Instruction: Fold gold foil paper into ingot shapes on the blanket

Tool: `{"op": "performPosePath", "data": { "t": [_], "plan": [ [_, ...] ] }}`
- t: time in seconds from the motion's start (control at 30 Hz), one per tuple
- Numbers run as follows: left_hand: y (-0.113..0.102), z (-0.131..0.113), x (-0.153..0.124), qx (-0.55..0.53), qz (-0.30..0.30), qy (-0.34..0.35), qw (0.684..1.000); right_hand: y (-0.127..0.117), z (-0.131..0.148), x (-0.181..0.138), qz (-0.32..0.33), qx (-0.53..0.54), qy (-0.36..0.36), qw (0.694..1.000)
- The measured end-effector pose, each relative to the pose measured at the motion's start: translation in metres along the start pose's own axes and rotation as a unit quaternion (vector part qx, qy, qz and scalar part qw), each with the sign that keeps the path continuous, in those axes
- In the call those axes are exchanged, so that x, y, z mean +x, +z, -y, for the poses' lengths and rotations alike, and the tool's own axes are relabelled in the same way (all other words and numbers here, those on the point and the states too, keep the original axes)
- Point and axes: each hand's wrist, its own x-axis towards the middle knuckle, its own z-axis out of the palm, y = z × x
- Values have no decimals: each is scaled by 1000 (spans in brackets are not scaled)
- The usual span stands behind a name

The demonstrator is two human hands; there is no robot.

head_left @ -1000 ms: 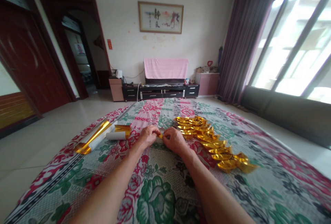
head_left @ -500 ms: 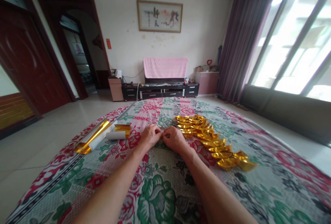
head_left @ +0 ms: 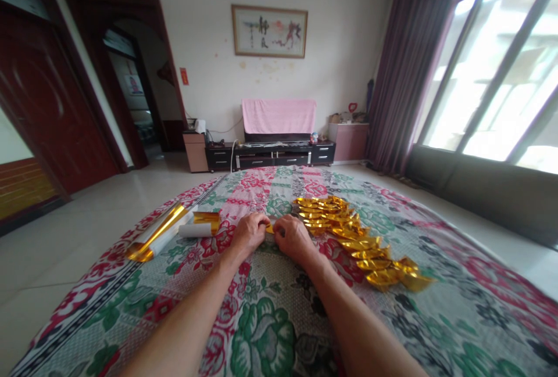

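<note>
My left hand and my right hand meet over the flowered cloth, fingers pinched together on a small piece of gold foil paper of which only a sliver shows between them. Right of my right hand lies a long heap of folded gold paper ingots. Left of my left hand lie curled gold foil sheets with white backing.
The cloth covers a low surface with tiled floor around it. A dark TV cabinet with a pink cloth stands at the far wall. Wooden doors are at left, a window with purple curtains at right.
Both hands stay pinched on the gold paper, shifting only slightly as the fingers work it. The piles have not moved.
</note>
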Motion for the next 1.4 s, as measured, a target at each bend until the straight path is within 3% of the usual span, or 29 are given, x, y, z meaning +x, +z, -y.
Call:
{"op": "performPosePath", "data": {
  "t": [0.37,0.57,0.83,1.4],
  "plan": [
    [-9,-9,-5,63,-14,19,998,6,-3,1,-59,-23,61,996],
    [-8,-5,-4,74,-82,-3,994,8,1,0,-60,-51,90,993],
    [-1,6,-2,29,-42,-29,998,7,7,2,-28,-87,110,990],
    [-3,6,-2,55,-14,6,998,11,10,7,-19,-98,128,987]
  ]
}}
